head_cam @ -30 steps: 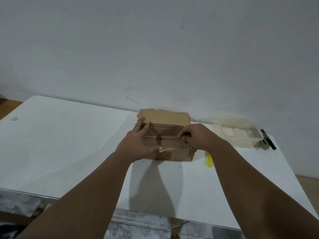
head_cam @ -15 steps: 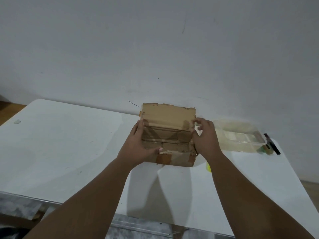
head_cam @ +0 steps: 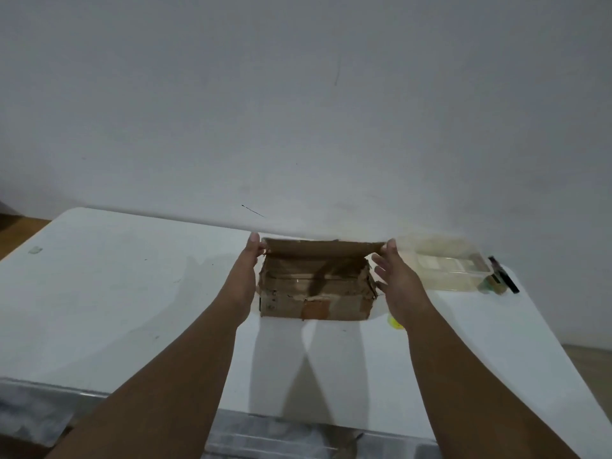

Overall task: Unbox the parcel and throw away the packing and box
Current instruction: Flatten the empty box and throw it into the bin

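Left forearm [head_cam: 185, 352] enters from 7 o'clock, right forearm [head_cam: 463, 366] from 5 o'clock; both are bare and reach toward 12. Left hand [head_cam: 246, 273]: fingers straight and together, tips at 12, palm facing 3. Right hand [head_cam: 399, 279]: fingers straight, slightly spread, palm facing 9. The hands are level and well apart.

- Yellow thing [head_cam: 394, 323], right of centre, mostly hidden behind the wrist of the right hand [head_cam: 399, 283].
- Box [head_cam: 314, 301] contents cannot be seen.
- Dark bits [head_cam: 501, 279], far right, too small to tell.
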